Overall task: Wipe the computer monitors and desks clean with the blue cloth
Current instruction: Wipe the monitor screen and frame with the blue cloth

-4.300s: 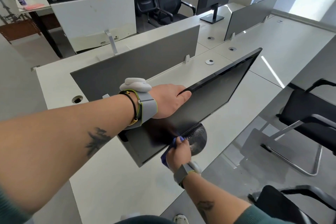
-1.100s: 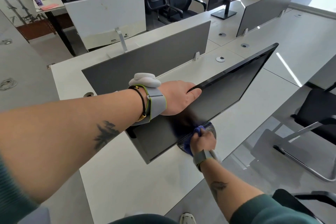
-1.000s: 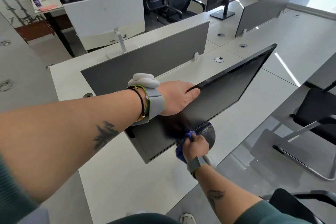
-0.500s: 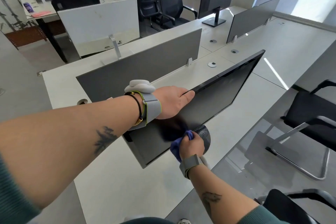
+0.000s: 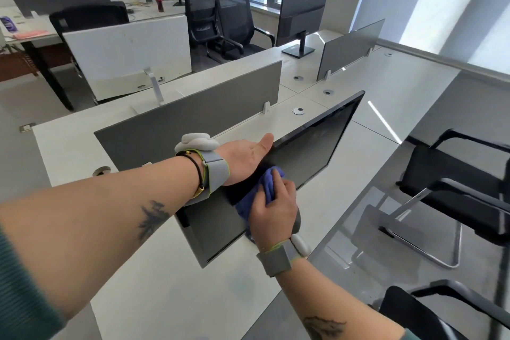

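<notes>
left hand (image 5: 244, 161) braces monitor (image 5: 311, 149) top, fingers hidden | right hand (image 5: 276, 214): fingers clamped on cloth (image 5: 263, 183), on screen | I judge first monitor underway; desk (image 5: 165, 284), far monitor (image 5: 302, 11) pending

The white desk (image 5: 165, 284) carries a black monitor (image 5: 311, 152) near its right edge. A grey divider panel (image 5: 193, 124) stands behind it, with a round cable grommet (image 5: 298, 111) by the panel's right end.

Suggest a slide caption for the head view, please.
Left hand steadies the monitor; right hand wipes it with the blue cloth.
</notes>
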### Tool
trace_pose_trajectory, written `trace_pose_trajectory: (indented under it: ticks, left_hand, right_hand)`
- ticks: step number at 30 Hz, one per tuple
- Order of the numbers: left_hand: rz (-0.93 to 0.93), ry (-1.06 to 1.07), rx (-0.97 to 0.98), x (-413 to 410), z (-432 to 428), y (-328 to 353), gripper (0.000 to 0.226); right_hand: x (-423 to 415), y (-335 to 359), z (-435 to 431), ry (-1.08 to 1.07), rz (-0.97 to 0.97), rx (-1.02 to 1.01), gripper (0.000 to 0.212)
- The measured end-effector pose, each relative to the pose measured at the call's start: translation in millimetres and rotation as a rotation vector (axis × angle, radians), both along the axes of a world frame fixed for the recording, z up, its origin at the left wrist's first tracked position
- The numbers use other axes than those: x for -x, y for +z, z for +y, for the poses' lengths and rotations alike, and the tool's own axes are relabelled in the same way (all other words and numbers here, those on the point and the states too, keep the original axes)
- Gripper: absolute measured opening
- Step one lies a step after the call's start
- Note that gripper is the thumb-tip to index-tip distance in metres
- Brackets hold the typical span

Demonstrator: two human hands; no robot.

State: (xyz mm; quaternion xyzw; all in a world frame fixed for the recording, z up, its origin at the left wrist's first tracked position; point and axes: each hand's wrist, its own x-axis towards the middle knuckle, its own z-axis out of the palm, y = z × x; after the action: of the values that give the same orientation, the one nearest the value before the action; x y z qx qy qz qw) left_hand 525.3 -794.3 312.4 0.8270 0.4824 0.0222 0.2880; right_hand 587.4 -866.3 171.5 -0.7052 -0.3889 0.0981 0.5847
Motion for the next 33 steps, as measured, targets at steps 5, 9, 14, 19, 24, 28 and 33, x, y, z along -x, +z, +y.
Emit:
trace_pose_trajectory:
  ticks: [5,9,14,19,24,28,33]
  left_hand:
    - [0.005,0.037,0.012,0,-2,2,0.081]
    - [-0.011,0.038,0.022,-2,-2,4,0.075]
    - [-0.033,0.058,0.019,0,3,1,0.078]
    - [-0.036,0.059,0.004,-2,-1,-1,0.080]
    - [-0.085,0.010,0.045,3,3,-4,0.094]
    - [0.011,0.076,-0.013,-2,-2,-2,0.087]
    - [-0.017,0.094,0.037,2,0,2,0.092]
  right_hand:
    - [-8,5,2,0.008,-0.023,0.084,0.051]
    - [-7,30,2,0.000,-0.058,-0.045,0.049]
    - [-2,15,-13,0.107,-0.236,-0.010,0.049]
    - [-28,50,-12,-0.051,-0.240,-0.176,0.042]
    - [-47,75,9,0.104,-0.617,-0.040,0.033]
    - [-83,83,23,-0.008,-0.617,0.129,0.024]
    - [-63,81,14,0.098,-0.708,0.058,0.025]
